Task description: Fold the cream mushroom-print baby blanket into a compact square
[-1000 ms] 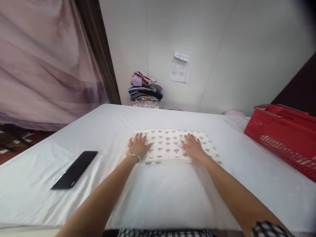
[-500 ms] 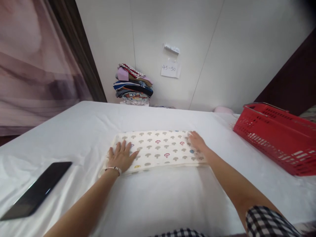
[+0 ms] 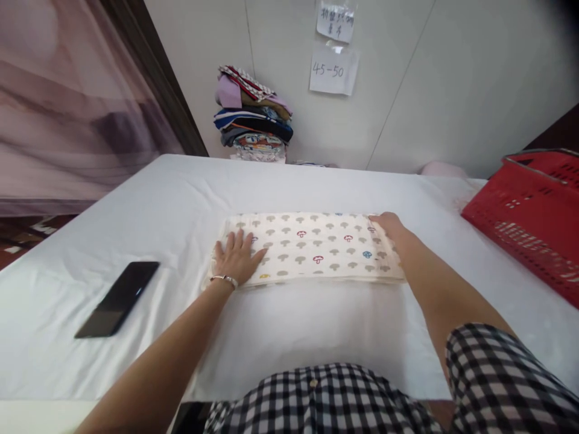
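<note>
A folded cream cloth [image 3: 307,244] with grey, red and blue mushroom prints lies flat in a long strip on the white-covered table. My left hand [image 3: 237,256], wearing a bracelet, rests palm down on its left end with the fingers spread. At the far right corner, my right hand [image 3: 389,225] is closed over the cloth's edge, its fingers bent and partly hidden. The layers show along the near edge of the strip.
A black phone [image 3: 118,298] lies on the white sheet [image 3: 280,331] to the left. A red plastic basket [image 3: 529,211] stands at the right. Beyond the far edge, a pile of folded fabrics [image 3: 253,114] sits against the wall, near paper notes [image 3: 333,69].
My right hand has gone from lying flat on the cloth's right end to curling at its far right corner. My left hand stays in place. The view has tilted down.
</note>
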The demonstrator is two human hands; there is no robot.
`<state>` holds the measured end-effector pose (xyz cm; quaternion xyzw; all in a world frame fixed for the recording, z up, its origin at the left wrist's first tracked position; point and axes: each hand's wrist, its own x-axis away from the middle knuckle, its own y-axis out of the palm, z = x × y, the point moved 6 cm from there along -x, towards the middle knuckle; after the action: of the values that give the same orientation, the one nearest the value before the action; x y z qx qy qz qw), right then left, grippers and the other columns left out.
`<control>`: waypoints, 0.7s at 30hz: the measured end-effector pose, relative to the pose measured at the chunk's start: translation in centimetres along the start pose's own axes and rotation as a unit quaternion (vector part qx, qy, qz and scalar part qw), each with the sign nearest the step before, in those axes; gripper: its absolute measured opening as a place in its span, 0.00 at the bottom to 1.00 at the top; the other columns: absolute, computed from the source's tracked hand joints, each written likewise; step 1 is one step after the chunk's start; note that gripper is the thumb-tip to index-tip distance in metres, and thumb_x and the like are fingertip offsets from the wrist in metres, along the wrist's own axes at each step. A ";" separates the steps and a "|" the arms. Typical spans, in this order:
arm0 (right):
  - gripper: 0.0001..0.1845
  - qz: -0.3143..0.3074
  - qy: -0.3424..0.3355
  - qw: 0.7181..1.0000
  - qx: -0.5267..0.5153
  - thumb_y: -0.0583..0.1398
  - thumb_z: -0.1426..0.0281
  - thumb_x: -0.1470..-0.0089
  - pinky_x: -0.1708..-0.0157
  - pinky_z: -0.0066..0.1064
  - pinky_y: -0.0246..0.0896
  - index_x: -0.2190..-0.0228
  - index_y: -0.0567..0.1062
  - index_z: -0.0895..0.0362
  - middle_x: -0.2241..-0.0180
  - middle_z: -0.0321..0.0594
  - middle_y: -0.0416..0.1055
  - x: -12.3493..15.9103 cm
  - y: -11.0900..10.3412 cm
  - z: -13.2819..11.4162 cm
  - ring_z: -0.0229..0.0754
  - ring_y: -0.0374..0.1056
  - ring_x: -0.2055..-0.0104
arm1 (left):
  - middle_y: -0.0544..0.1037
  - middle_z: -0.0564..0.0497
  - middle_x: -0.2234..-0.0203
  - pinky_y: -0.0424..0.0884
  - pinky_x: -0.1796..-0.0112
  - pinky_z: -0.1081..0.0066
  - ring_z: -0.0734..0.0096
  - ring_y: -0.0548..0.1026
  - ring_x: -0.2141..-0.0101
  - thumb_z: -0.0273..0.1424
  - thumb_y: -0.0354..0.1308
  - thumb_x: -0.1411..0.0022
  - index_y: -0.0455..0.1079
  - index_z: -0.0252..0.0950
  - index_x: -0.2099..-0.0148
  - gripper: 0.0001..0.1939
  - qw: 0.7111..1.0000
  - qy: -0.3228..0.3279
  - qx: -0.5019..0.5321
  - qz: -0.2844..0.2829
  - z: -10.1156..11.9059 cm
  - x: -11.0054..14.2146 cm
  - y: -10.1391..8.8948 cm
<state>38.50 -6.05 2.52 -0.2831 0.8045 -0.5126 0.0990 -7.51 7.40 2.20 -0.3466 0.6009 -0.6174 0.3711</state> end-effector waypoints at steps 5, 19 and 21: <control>0.26 0.018 0.004 1.000 0.003 0.56 0.55 0.48 0.66 0.36 0.63 0.56 0.70 0.64 0.63 0.53 0.71 0.7 -0.5 0.2 0.48 0.67 0.62 | 0.49 0.43 0.35 0.42 0.42 0.44 0.50 0.45 0.37 0.55 0.33 0.39 0.50 0.37 0.35 0.38 1.000 -0.002 -0.006 -0.005 0.0 0.0 0.1; 0.28 0.063 -0.016 0.993 0.099 0.46 0.55 0.41 0.54 0.44 0.57 0.49 0.63 0.62 0.56 0.56 0.70 0.4 -0.5 1.8 0.55 0.65 0.52 | 0.49 0.48 0.35 0.42 0.42 0.45 0.54 0.45 0.37 0.52 0.34 0.38 0.49 0.40 0.35 0.35 0.999 0.036 -0.003 -0.027 0.9 -0.2 -0.3; 0.30 0.048 -0.015 0.994 0.092 0.47 0.53 0.41 0.53 0.42 0.57 0.46 0.62 0.61 0.53 0.55 0.69 0.6 -0.9 2.0 0.54 0.65 0.51 | 0.49 0.47 0.35 0.43 0.42 0.45 0.53 0.45 0.37 0.52 0.34 0.38 0.50 0.39 0.35 0.35 0.999 0.038 -0.005 -0.021 0.8 -0.3 -0.3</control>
<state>39.26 -8.17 2.49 -0.2414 0.7651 -0.5747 0.1614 -6.68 7.22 2.53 -0.3375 0.6102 -0.6345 0.3336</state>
